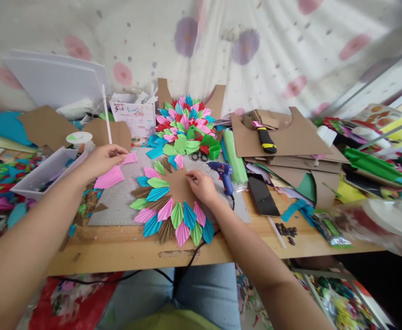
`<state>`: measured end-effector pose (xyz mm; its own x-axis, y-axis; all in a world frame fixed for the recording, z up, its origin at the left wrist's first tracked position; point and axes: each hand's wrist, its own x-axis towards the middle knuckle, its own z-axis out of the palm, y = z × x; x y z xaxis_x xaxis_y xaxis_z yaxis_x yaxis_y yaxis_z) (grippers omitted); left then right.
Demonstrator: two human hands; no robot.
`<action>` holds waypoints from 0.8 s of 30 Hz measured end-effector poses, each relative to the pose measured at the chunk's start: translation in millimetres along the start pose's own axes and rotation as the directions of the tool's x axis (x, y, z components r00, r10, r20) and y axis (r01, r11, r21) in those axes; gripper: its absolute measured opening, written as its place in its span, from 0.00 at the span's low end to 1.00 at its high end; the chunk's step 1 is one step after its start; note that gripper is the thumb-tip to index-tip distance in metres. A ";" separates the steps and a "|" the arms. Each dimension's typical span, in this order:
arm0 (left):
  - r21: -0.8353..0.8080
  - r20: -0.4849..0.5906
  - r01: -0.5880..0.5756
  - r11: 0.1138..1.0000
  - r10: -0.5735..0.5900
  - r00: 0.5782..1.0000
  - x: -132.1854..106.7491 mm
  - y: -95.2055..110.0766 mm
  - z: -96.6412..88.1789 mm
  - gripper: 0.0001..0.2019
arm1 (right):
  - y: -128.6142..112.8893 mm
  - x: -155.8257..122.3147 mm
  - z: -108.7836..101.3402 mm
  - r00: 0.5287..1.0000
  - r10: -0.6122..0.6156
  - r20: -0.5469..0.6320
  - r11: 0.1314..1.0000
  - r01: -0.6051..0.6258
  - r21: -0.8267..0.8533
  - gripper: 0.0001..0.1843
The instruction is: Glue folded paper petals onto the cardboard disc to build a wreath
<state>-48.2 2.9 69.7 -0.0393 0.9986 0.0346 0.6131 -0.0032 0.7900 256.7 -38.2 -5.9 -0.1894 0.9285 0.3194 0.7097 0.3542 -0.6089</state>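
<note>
A brown cardboard disc (179,185) ringed with folded paper leaves in pink, green, blue and brown lies on a grey mat (118,201). My right hand (203,185) rests on the disc's right side, fingers curled and pressing it down. My left hand (103,158) reaches left of the disc and pinches a small pink folded paper piece (130,158). A larger pink paper (110,178) lies under that hand. A blue glue gun (224,174) lies just right of my right hand.
A finished leaf wreath (185,126) leans behind the mat. A white tray (45,174) stands at the left. Cardboard sheets (290,137) with a yellow-black cutter (266,140), a green roll (235,160), a phone (263,196) and paper scraps crowd the right. The glue gun's cord hangs over the front edge.
</note>
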 end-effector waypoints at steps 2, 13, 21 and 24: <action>-0.057 0.026 -0.024 0.998 0.026 0.999 3.9 -1.4 12.0 0.14 | -0.4 -0.7 -0.1 1.000 -0.017 -0.009 1.000 0.017 0.006 0.13; -0.148 0.065 -0.008 0.989 0.018 0.998 25.6 14.6 60.8 0.12 | -19.8 2.1 -26.3 1.000 -0.017 -0.005 0.989 0.017 0.144 0.10; -0.302 -0.013 0.063 0.951 -0.070 0.997 71.4 44.8 82.8 0.08 | -13.8 6.1 -14.8 0.999 0.044 -0.008 0.974 -0.041 0.224 0.11; -0.288 -0.057 0.045 0.956 -0.065 0.996 94.2 49.0 88.9 0.11 | -7.1 1.7 -3.5 0.995 0.093 -0.041 0.981 -0.084 0.174 0.10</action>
<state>48.3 101.4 57.2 -0.1241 0.9921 0.0185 0.3572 0.0273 0.9336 253.7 -39.5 1.5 -0.0952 0.9520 0.2908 0.5945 0.2887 -0.7504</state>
